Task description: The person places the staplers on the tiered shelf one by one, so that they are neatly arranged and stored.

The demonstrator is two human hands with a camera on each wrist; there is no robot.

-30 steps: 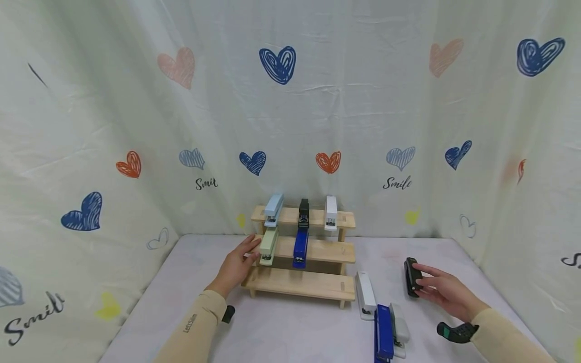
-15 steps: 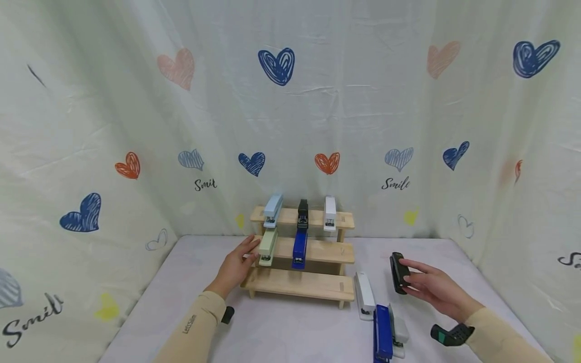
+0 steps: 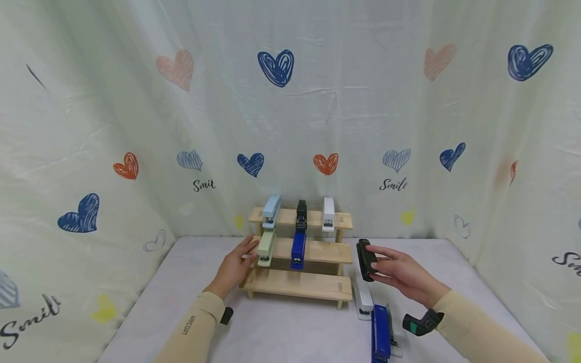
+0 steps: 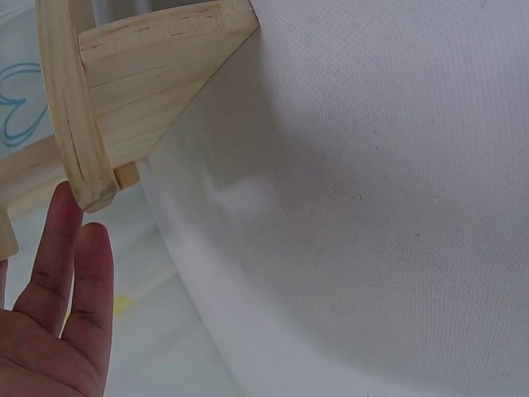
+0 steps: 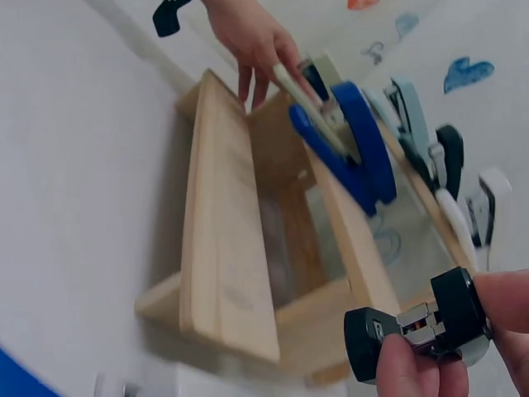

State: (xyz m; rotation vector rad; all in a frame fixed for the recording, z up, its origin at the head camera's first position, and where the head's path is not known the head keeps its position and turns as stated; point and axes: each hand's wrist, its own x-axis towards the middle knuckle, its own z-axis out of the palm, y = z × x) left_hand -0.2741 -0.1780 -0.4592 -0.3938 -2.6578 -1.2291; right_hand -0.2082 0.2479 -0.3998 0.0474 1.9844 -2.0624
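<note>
The right hand (image 3: 406, 275) grips a black stapler (image 3: 366, 259) between thumb and fingers, holding it raised above the tabletop (image 3: 272, 338); the stapler is located at the fingertips, to the left of the palm. The left hand (image 3: 233, 267) is extended with fingers fairly straight and holds nothing. Its fingertips are positioned at the left end of the three-tier wooden shelf (image 3: 295, 282); firm contact cannot be confirmed. The shelf stands between the two hands. Just right of the left fingertips, a light green stapler (image 3: 267, 247) rests on the middle tier; farther right on that tier is a dark blue stapler (image 3: 298, 249). On the top tier, beyond the left hand and to its right, are, in order, a light blue stapler (image 3: 272, 210), a second black stapler (image 3: 301, 214) and a white stapler (image 3: 329, 214). Below and left of the right hand, a long white stapler (image 3: 364, 300) lies on the tabletop, partly covered by the gripped unit. Nearer the wearer than the right hand are a large blue stapler (image 3: 381, 333) and, just beside it, a pale stapler (image 3: 396, 349), mostly hidden.
</note>
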